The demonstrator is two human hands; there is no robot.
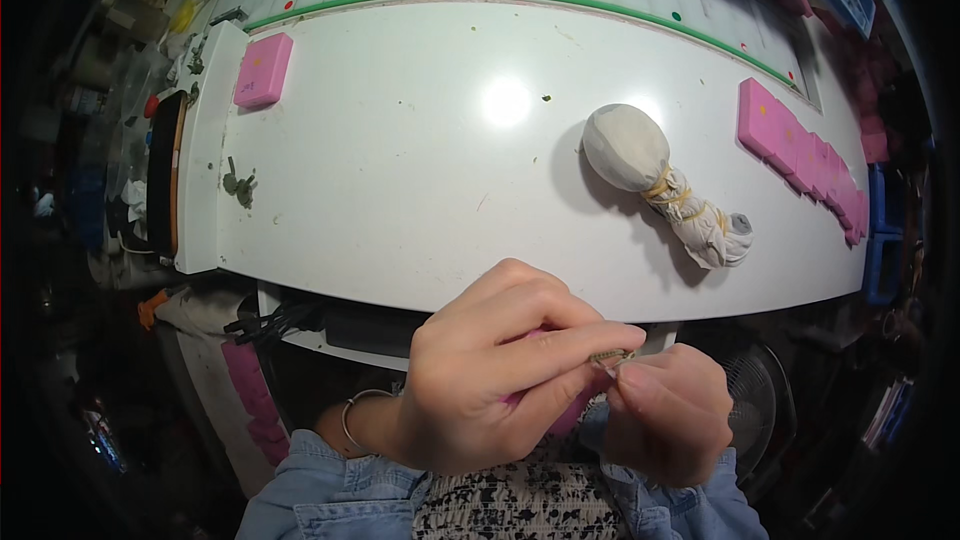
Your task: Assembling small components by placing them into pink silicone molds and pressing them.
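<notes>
The work is in the middle of a small fingertip job, judging by the hands: both are busy with one small greenish piece, and it has not been set down. It sits in front of the tabletop, just outside its near edge and over the person's lap.

The left hand is closed, its thumb and forefinger clamped on the piece, and a pink item shows beneath its fingers, mostly hidden. The right hand is closed too, thumb and fingertip pinched together at the piece's right end.

The piece looks narrow and ribbed, dull green, with a thin, pale, clear-looking bit at its lower side. Most of it is covered by the fingers, so its full shape cannot be told.

As for the rest, a pink block lies near the tabletop's far left corner, and a row of pink blocks lines the right edge. Whether these are finished or waiting cannot be told. A tied cloth bundle lies toward the right edge, and dark green scraps lie by the left edge.
</notes>
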